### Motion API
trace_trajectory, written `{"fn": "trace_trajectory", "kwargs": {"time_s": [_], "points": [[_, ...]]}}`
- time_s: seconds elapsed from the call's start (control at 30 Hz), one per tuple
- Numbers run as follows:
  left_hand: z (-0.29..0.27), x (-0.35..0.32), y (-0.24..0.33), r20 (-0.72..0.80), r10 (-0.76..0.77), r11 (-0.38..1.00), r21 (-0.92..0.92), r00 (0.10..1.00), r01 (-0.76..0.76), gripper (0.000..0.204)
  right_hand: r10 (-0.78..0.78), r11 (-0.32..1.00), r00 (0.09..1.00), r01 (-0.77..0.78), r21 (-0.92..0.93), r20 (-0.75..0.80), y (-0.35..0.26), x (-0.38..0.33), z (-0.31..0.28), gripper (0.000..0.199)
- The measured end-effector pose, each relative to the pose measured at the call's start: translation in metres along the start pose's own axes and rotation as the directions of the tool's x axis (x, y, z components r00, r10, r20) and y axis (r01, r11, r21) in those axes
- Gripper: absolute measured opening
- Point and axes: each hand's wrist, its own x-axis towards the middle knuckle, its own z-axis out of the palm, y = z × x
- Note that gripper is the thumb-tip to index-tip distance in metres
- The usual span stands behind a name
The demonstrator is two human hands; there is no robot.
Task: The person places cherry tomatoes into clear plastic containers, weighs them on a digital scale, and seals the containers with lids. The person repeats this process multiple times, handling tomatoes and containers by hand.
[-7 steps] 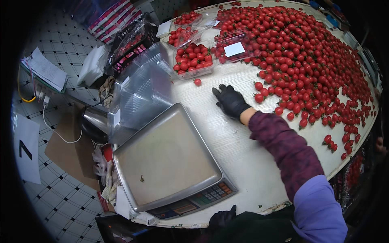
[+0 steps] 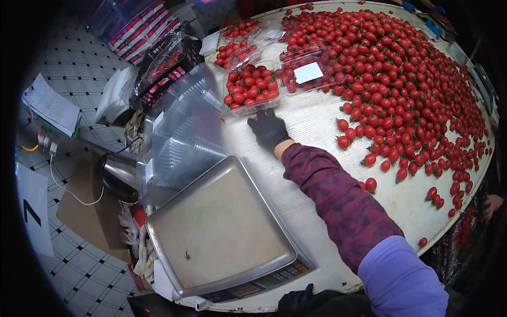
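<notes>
Okay, my right hand [image 2: 268, 129], black-gloved, is at the near wall of the open clear tray [image 2: 240, 111], left of the big tomato pile [image 2: 391, 95]. Bit of red shows by the fingertips, likely a loose tomato [image 2: 256, 119]; can't tell if I'm gripping it or just touching. My left hand [image 2: 296, 301] sits low at the table's near edge, just beside the scale [image 2: 227, 222]; fingers mostly hidden, so hold unclear. Tray looks well filled; labelled clear pack [image 2: 308, 73] just right of it. Step in hand, my read: reaching for that stray tomato. Next move calls for a light pinch, no squashing, without bumping the tray wall.
</notes>
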Motion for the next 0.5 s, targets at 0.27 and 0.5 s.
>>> {"fn": "trace_trajectory", "kwargs": {"time_s": [0.27, 0.5], "points": [[0.004, 0.005, -0.003, -0.021, -0.020, 0.999, -0.045, 1.000, 0.019, 0.031, -0.367, 0.924, 0.848, 0.380, 0.043, 0.383, 0.060, -0.058, -0.106, 0.023], [0.000, 0.009, -0.007, -0.025, -0.010, 0.997, -0.074, 1.000, 0.008, 0.030, 0.286, 0.599, 0.953, -0.098, -0.795, 0.098, 0.159, -0.085, -0.236, 0.032]]}}
